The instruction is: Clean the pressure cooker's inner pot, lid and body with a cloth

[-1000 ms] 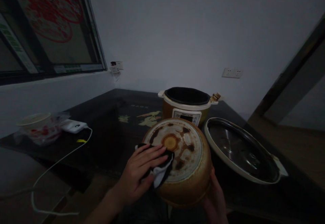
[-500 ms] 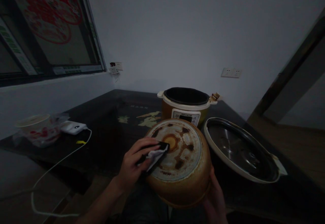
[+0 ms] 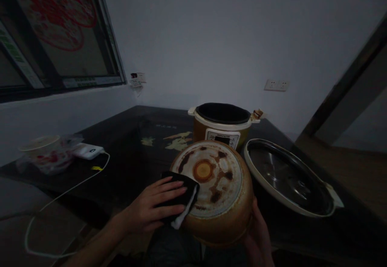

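Near the middle, at the near edge of the black table [image 3: 130,134], a brown pot [image 3: 222,228] is held tilted, with its stained round underside turned up. The left hand [image 3: 152,204] is spread rather flat, the fingers a little apart, and it presses a black and white cloth [image 3: 183,198] on the left part of this underside. The right hand [image 3: 258,234] is partly hidden behind the pot; it grips the right side, with fingers curved around, but how far they close I cannot tell. Just behind the pot stands a cooker [image 3: 222,126], upright and open on top, with a white rim and a panel in front. To the right lies a glass lid [image 3: 290,178] with pale rim (its clear part looks quite dark). At far left I see a bowl [image 3: 45,154] in a plastic bag [image 3: 68,148], beside a white device [image 3: 89,151] with a white cable [image 3: 71,188].
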